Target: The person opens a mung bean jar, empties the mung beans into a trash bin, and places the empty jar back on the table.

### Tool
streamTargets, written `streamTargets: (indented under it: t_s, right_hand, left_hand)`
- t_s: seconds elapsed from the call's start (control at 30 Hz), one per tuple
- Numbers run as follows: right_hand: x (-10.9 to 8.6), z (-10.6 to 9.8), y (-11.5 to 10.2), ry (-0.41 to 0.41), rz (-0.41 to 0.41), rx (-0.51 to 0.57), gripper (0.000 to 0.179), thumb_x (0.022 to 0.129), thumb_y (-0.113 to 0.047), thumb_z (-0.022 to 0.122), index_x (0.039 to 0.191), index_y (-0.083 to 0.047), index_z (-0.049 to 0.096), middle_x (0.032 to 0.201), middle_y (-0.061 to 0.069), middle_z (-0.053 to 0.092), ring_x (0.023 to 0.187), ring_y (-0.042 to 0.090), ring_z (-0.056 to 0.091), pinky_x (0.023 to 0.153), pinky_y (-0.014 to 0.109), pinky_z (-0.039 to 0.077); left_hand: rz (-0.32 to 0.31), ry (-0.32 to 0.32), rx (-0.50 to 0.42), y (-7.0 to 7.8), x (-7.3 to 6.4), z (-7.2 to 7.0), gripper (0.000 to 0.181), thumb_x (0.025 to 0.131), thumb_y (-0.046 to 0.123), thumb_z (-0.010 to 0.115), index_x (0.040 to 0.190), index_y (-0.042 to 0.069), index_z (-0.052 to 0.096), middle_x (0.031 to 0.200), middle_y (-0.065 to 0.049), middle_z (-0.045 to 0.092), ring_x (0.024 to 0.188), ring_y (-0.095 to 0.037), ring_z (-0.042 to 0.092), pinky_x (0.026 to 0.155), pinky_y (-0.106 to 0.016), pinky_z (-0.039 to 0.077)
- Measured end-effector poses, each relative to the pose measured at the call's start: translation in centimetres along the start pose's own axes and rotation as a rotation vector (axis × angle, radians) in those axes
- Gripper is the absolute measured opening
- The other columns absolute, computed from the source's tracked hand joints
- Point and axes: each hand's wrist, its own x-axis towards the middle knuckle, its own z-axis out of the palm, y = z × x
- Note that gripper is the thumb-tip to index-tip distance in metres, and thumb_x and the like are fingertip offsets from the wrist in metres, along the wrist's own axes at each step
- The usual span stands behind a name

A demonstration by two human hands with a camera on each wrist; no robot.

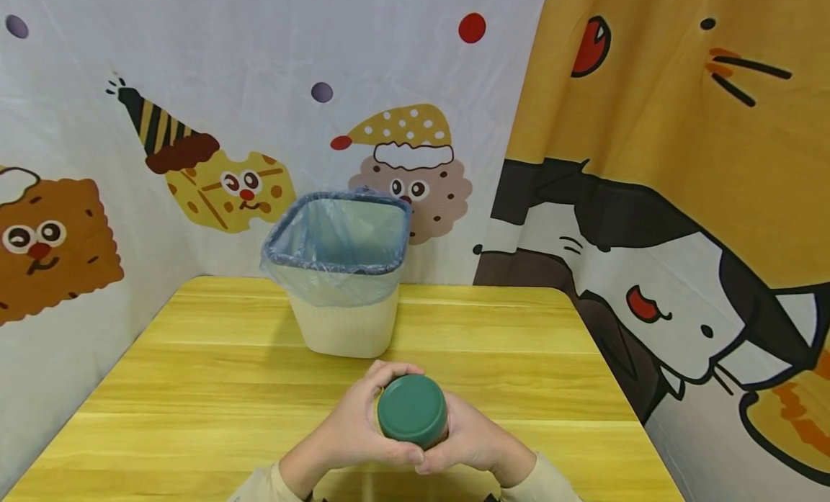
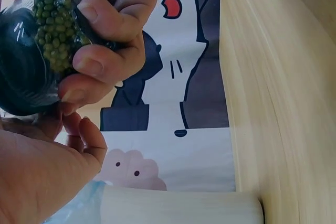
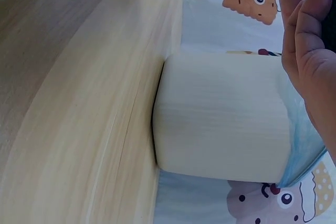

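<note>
Both hands hold a clear jar (image 2: 55, 35) with small green beans inside, raised over the near part of the table. Its round green lid (image 1: 413, 410) faces up in the head view. My left hand (image 1: 359, 423) grips the left side, fingers wrapped behind and thumb in front. On the other side my right hand (image 1: 473, 437) holds the jar, and the thumbs meet at the front. In the left wrist view, right-hand fingers (image 2: 89, 66) curl round the jar's lower part. Only a dark edge of the jar shows in the right wrist view.
A cream waste bin (image 1: 346, 322) lined with a thin blue bag (image 1: 324, 279) stands beyond the hands, left of centre on the wooden table (image 1: 506, 365). Cartoon-printed cloths (image 1: 259, 55) hang behind the table and along its sides.
</note>
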Motion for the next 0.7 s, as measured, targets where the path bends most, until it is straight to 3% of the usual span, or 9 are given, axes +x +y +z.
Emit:
streamTargets:
  t_s: [0.23, 0.47, 0.7]
  right_hand:
    - [0.1, 0.0, 0.0, 0.011, -0.002, -0.019, 0.056, 0.098, -0.013, 0.072, 0.145, 0.006, 0.047, 0.124, -0.003, 0.067, 0.107, 0.008, 0.065, 0.101, 0.039, 0.060]
    - [0.0, -0.1, 0.2, 0.031, -0.007, -0.050, 0.057, 0.097, -0.012, 0.072, 0.145, 0.004, 0.047, 0.125, -0.002, 0.067, 0.108, 0.007, 0.064, 0.102, 0.038, 0.060]
    - [0.0, -0.2, 0.2, 0.070, -0.027, -0.146, 0.062, 0.089, -0.005, 0.073, 0.145, 0.001, 0.048, 0.127, 0.013, 0.067, 0.113, 0.010, 0.065, 0.106, 0.040, 0.058]
  left_hand:
    - [-0.027, 0.005, -0.018, 0.0, 0.2, 0.5, 0.079, 0.080, 0.021, 0.095, 0.149, 0.030, 0.059, 0.135, -0.001, 0.057, 0.121, -0.016, 0.056, 0.104, -0.035, 0.053]
    - [-0.053, 0.049, 0.040, -0.4, 0.2, 0.9, 0.079, 0.078, 0.022, 0.096, 0.147, 0.034, 0.059, 0.135, 0.000, 0.054, 0.121, -0.015, 0.053, 0.104, -0.036, 0.051]
    - [-0.043, 0.073, 0.057, -0.6, 0.2, 1.3, 0.077, 0.079, 0.023, 0.094, 0.146, 0.035, 0.058, 0.132, -0.002, 0.049, 0.119, -0.017, 0.050, 0.101, -0.037, 0.051]
